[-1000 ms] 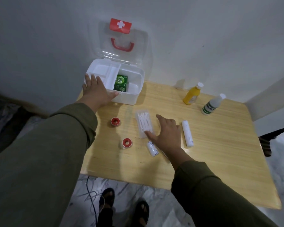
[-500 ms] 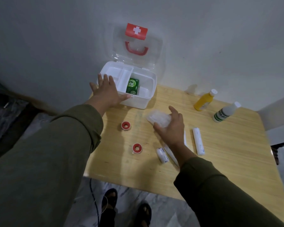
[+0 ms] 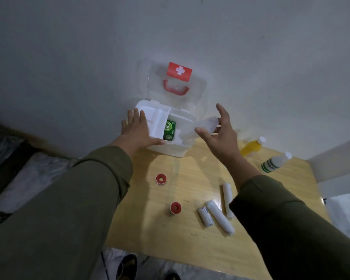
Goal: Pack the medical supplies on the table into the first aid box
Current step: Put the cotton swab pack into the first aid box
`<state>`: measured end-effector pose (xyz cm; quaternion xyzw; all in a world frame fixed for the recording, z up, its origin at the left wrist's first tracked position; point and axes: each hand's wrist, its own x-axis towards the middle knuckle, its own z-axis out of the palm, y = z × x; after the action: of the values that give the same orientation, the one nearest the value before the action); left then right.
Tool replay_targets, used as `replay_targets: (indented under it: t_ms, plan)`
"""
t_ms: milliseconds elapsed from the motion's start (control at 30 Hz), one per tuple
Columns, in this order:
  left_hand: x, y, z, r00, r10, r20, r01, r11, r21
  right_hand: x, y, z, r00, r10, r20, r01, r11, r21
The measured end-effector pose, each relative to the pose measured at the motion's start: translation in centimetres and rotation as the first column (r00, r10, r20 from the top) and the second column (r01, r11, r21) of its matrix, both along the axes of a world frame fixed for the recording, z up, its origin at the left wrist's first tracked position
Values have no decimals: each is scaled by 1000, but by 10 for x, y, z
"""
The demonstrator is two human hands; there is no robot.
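The white first aid box [image 3: 171, 149] stands open at the table's far left corner, its clear lid [image 3: 176, 83] with a red cross leaning on the wall. A green carton [image 3: 169, 130] lies inside. My left hand [image 3: 136, 129] rests flat on the box's left front rim. My right hand [image 3: 217, 134] holds a clear packet of cotton swabs [image 3: 205, 126] in the air at the box's right edge. On the table lie two red tape rolls [image 3: 161, 178] [image 3: 175, 207] and three white bandage rolls [image 3: 219, 217].
A yellow bottle [image 3: 251, 147] and a white bottle with a green label [image 3: 274, 163] stand at the table's far right. The wooden table [image 3: 192, 245] ends close to me; feet in sandals [image 3: 127, 265] and a cable show on the floor below.
My right hand picked the swab packet up from the table's middle and carried it up to the box's right edge. My left hand stayed on the box.
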<state>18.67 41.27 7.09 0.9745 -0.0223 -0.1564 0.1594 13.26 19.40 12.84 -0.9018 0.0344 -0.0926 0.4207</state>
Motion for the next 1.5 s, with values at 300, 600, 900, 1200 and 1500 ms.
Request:
replay_targets:
  t_ms: [300,600,900,1200,1500]
  plan:
    - [-1,-2,-5,1000,29,3,-29,998,-62,38,29,-23,943,227,-245,-243,969,-34]
    - [-1,-2,-3,999,51,-16,-52,995,-86,62,41,-46,868,316,-384,-356,934,-37]
    - [0,-4,-2,998,60,-24,-61,997,-48,66,44,-45,864,270,-424,-271,961,58]
    - [0,-5,-2,998,63,-24,-64,997,-43,57,58,-46,956,104,-273,-85,993,79]
    - [-2,-4,-1,998,63,-22,-64,996,-68,67,65,-62,864,295,-408,-313,949,23]
